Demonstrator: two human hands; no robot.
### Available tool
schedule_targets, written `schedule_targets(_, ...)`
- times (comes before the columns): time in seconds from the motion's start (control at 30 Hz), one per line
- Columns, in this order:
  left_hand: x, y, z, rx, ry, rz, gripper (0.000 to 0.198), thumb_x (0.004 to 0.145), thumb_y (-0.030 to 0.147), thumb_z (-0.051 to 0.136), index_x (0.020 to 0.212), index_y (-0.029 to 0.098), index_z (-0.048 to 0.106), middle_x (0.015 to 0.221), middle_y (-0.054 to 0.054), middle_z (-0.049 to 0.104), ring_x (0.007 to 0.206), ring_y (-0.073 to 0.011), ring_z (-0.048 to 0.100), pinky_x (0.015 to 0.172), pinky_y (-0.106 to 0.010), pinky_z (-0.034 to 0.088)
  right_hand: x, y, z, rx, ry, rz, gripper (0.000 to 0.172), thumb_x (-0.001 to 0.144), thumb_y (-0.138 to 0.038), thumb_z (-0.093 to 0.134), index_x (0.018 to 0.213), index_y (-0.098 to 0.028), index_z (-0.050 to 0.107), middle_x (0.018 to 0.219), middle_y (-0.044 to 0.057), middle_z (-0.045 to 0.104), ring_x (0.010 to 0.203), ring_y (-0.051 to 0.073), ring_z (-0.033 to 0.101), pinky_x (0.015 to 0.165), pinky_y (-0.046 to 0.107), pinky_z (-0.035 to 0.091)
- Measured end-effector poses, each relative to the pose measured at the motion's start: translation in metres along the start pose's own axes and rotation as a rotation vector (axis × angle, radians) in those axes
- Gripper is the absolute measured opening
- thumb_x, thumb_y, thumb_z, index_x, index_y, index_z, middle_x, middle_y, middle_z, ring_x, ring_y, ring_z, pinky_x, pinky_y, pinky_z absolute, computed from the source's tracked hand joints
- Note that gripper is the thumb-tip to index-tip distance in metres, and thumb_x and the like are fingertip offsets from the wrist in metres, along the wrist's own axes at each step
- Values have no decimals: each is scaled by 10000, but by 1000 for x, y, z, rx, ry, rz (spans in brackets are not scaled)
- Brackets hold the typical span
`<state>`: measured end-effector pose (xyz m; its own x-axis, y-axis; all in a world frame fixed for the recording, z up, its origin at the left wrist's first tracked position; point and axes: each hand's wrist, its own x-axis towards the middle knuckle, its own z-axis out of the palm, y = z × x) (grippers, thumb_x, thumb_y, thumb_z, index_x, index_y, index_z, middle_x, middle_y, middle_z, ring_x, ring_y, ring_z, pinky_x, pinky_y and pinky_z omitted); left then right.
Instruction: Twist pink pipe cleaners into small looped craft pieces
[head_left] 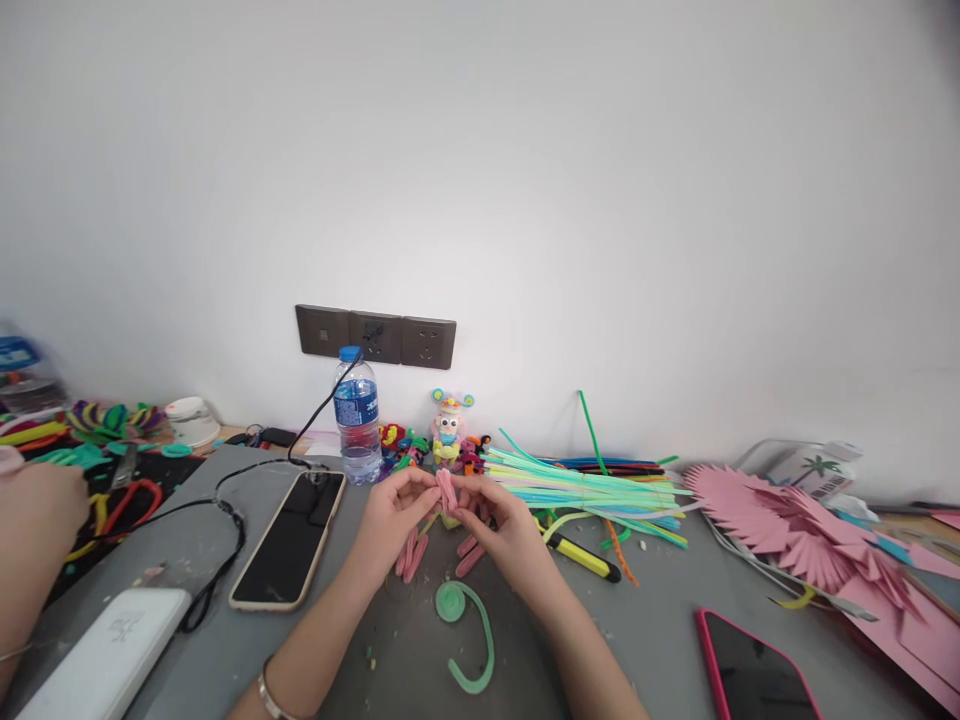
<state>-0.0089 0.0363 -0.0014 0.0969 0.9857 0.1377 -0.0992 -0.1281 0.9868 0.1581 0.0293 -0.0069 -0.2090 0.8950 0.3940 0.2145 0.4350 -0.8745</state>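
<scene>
Between the fingertips of both hands is a small folded bundle of pink pipe cleaner [446, 490], raised a little above the grey mat. My left hand [400, 510] pinches it from the left. From the right, my right hand [499, 515] grips it with thumb and fingers. More folded pink pipe cleaners [411, 555] lie below my left hand, and another pink piece [470, 553] is partly hidden by my right hand. Nearer me on the mat rests a green pipe cleaner coil [451, 602] with a long curved tail.
A water bottle [358, 420], a figurine [448, 430] and bundled pipe cleaners [585, 485] stand or lie toward the wall. A yellow cutter [585, 558] is at right. Phones [289, 540], a power bank [112, 650] and cables flank the arms. Another person's hand [45, 510] is far left.
</scene>
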Motion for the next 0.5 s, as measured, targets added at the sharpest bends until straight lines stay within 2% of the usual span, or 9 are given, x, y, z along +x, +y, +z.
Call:
schedule_targets(0.3, -1, 1, 1, -25, -25, -45, 253, 695, 410, 719, 749, 170, 659, 697, -9, 688, 668, -157, 645, 651, -252, 526, -1, -3, 1, 60, 8, 58, 296, 796, -224, 605, 1080, -195, 681, 730, 18, 585, 605, 153, 517, 536, 264, 415)
schedule_targets(0.5, 1, -3, 0, 6, -24, -7, 225, 698, 374, 723, 734, 166, 646, 691, -9, 670, 670, -161, 638, 661, -264, 521, 0, 2, 2, 79, 22, 90, 216, 786, -268, 638, 983, -179, 652, 704, 11, 606, 582, 141, 513, 531, 250, 382)
